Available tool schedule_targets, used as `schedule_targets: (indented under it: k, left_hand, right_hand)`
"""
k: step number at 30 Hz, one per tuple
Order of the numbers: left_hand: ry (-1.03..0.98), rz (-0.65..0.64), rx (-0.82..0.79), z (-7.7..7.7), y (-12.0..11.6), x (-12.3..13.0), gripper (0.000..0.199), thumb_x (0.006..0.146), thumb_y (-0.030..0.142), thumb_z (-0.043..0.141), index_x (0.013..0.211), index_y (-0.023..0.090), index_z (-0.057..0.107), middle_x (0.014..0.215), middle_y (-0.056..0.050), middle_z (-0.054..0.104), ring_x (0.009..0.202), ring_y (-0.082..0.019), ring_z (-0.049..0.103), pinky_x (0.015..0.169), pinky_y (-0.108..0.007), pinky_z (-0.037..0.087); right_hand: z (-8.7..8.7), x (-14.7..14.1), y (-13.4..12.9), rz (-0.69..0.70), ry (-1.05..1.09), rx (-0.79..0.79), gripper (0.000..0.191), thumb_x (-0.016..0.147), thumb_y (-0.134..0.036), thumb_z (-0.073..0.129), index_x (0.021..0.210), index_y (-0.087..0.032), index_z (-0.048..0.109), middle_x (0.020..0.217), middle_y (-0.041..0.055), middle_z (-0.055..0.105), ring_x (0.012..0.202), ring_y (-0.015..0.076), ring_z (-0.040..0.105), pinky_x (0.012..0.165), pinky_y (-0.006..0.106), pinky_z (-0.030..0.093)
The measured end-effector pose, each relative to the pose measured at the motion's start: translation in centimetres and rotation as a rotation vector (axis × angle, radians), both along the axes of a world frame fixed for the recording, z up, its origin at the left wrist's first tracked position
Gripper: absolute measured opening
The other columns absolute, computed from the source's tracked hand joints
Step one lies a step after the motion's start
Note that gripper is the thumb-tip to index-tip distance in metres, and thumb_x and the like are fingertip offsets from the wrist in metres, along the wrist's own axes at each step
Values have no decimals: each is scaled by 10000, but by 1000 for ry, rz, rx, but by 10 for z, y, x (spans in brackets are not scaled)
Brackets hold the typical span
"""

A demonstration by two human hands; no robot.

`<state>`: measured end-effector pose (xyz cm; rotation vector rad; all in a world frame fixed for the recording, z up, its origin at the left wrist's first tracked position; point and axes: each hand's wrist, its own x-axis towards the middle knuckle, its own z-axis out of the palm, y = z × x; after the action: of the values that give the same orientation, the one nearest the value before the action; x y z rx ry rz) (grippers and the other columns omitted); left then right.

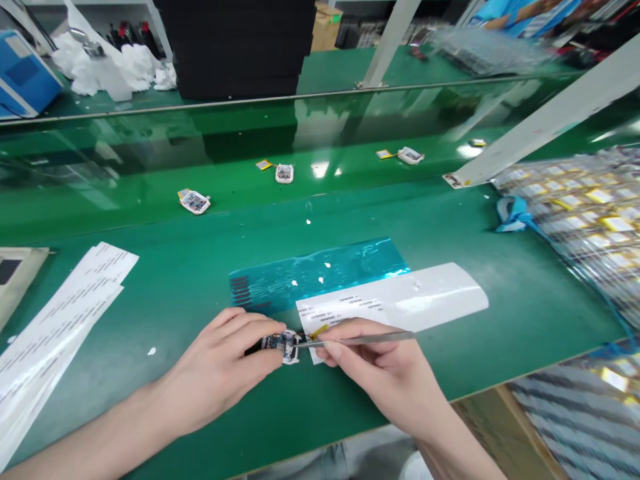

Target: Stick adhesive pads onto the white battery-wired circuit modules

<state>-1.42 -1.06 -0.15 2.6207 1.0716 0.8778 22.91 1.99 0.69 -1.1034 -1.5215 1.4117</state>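
the left hand (225,363) has its fingers and thumb clamped on a small white-cased circuit unit (287,347), index finger along its far side and thumb along its near one, just above the bench. the right hand (383,373) pinches metal tweezers (383,339) between thumb and fingers, their tips at the unit's exposed board; from this angle i can't tell whether they touch it or sit slightly above.

the unit should be very light, its casing stiff and perhaps a little slick, while the bare components look easy to scratch. the best hold is on the rim of the casing, from opposite edges, with fingertips off the board. by the right fingers shows a yellow piece (320,331), seemingly a battery on thin leads; i'd judge those leads fragile and wouldn't lift by them.

just beyond the hands lie a glossy white sheet (435,300) and, partly under it, a teal film (350,261), both likely limp and slippery. farther out, three similar open units (285,174) rest apart on the green surface (230,180).
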Motion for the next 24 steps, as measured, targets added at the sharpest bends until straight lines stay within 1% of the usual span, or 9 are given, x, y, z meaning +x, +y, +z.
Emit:
schedule_targets:
  k: [8, 12, 19, 21, 24]
  left_hand:
    - [26, -10, 15, 3, 2, -2, 163, 1064, 151, 503, 1092, 190, 659, 1162, -73, 747, 1061, -193, 690, 914, -332, 460]
    - [33, -14, 9, 4, 2, -1, 194, 1075, 151, 475, 1119, 196, 658, 1154, -70, 744, 1076, -182, 681, 919, -324, 452]
    - [41, -15, -5, 5, 2, -1, 192, 1069, 146, 490, 1127, 199, 665, 1161, -61, 741, 1087, -182, 673, 924, -329, 436]
    - [56, -15, -3, 5, 3, -1, 207, 1072, 146, 480, 1144, 200, 666, 1156, -59, 742, 1088, -185, 671, 924, -333, 433]
    - [73, -23, 15, 6, 4, 0, 208, 1075, 149, 465, 1149, 187, 656, 1148, -66, 746, 1072, -188, 673, 932, -335, 436]
  right_hand:
    - [0, 0, 0, 23, -44, 21, 245, 896, -415, 761, 793, -194, 789, 688, 54, 761, 628, 160, 708, 540, 230, 573]
    - [-3, 2, -1, 16, -33, 11, 196, 898, -375, 755, 822, -198, 792, 716, 55, 772, 627, 156, 706, 541, 227, 569]
    - [-4, -2, 0, 14, -45, 30, 101, 885, -275, 744, 822, -217, 797, 755, 46, 790, 632, 152, 716, 540, 210, 579]
    - [-4, -2, -1, -14, -27, 50, 80, 878, -271, 758, 826, -224, 797, 749, 38, 793, 612, 149, 718, 525, 203, 583]
    - [-4, 1, -3, -107, 50, 80, 40, 870, -269, 783, 859, -231, 791, 736, 21, 794, 573, 144, 733, 536, 200, 615]
